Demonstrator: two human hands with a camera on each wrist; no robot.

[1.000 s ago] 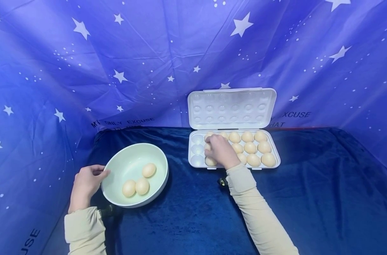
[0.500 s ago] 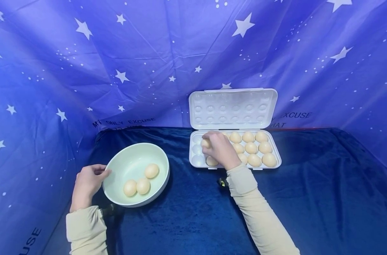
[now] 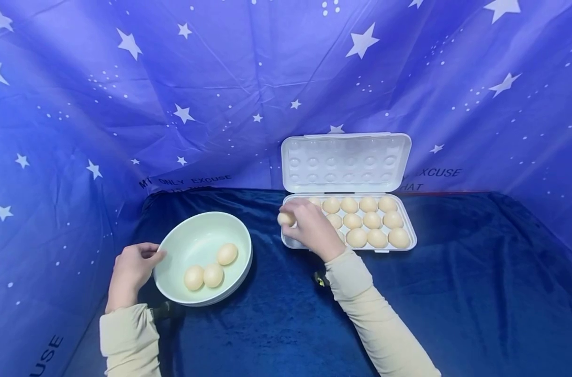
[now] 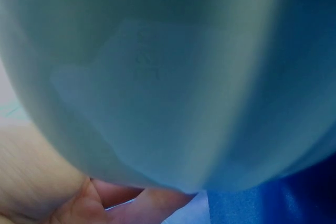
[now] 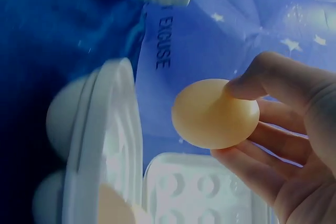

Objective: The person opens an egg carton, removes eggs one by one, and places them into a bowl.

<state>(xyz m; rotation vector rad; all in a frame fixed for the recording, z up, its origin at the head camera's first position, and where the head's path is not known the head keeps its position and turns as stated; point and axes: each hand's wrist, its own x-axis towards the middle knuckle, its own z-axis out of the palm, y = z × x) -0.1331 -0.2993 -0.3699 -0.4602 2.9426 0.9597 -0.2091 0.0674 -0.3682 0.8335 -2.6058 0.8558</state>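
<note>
My right hand (image 3: pixel 311 228) pinches a pale brown egg (image 5: pixel 212 114) between thumb and fingers, above the left end of the egg box. The white egg box (image 3: pixel 411 230) stands with its dimpled lid (image 3: pixel 347 162) raised, and several eggs (image 3: pixel 371 220) fill its right and middle columns. The hand hides part of the left columns. At the left, my left hand (image 3: pixel 131 269) grips the rim of a pale green bowl (image 3: pixel 187 235) between thumb and fingers. Three eggs (image 3: pixel 213 275) lie in the bowl. In the left wrist view the bowl's outer wall (image 4: pixel 157 103) fills most of the picture.
A dark blue velvety cloth (image 3: pixel 276 324) covers the table. Behind it hangs a blue-purple curtain (image 3: pixel 229 84) with white stars and printed words. Between bowl and egg box lies a stretch of the cloth.
My right hand has lifted an egg out of the box and moved left with it toward the box's left edge. The left hand keeps its hold on the bowl's rim.
</note>
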